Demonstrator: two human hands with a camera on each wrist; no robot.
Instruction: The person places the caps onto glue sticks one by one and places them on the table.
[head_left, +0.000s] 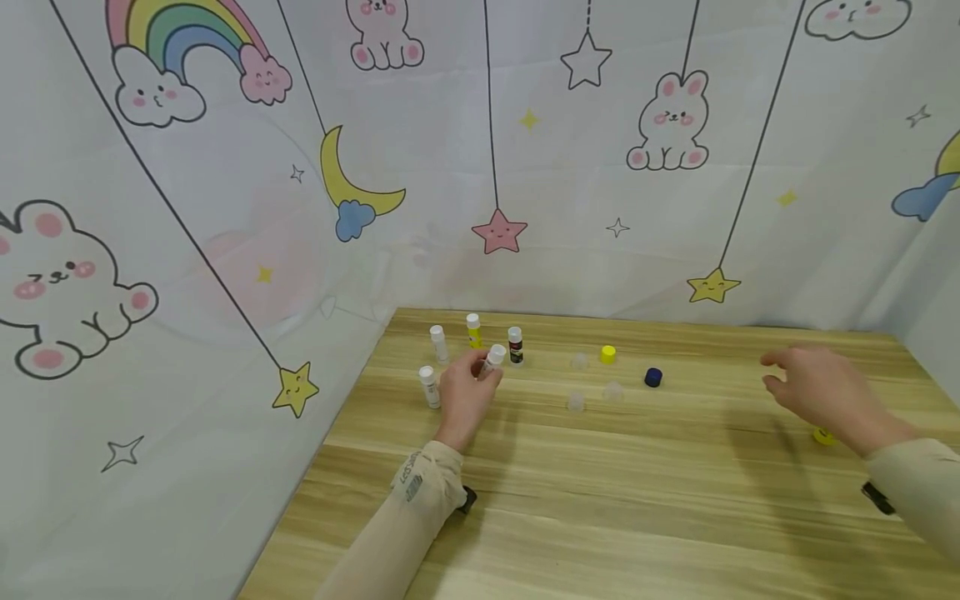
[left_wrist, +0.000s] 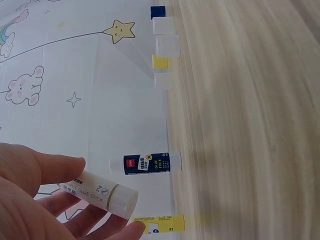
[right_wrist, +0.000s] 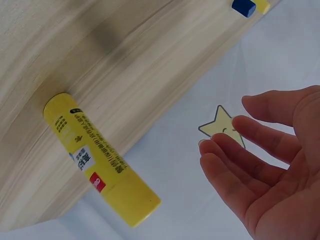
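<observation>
My left hand point(head_left: 461, 398) holds a white glue stick point(left_wrist: 97, 192) between thumb and fingers, its white end point(head_left: 497, 354) pointing up. Around that hand stand a navy glue stick point(head_left: 516, 350), a yellow glue stick point(head_left: 474, 332) and two white glue sticks, one at the back point(head_left: 438, 344) and one in front point(head_left: 429, 386). My right hand point(head_left: 828, 390) hovers over the right side of the table, fingers loosely bent, holding nothing. Near it stands another yellow glue stick point(right_wrist: 95, 155), mostly hidden behind the wrist in the head view.
Loose caps lie mid-table: a yellow cap point(head_left: 608, 355), a navy cap point(head_left: 653, 377) and several clear ones, such as the clear cap point(head_left: 575, 402). The wooden table point(head_left: 600, 500) meets a printed cloth point(head_left: 585, 275) at the back and left.
</observation>
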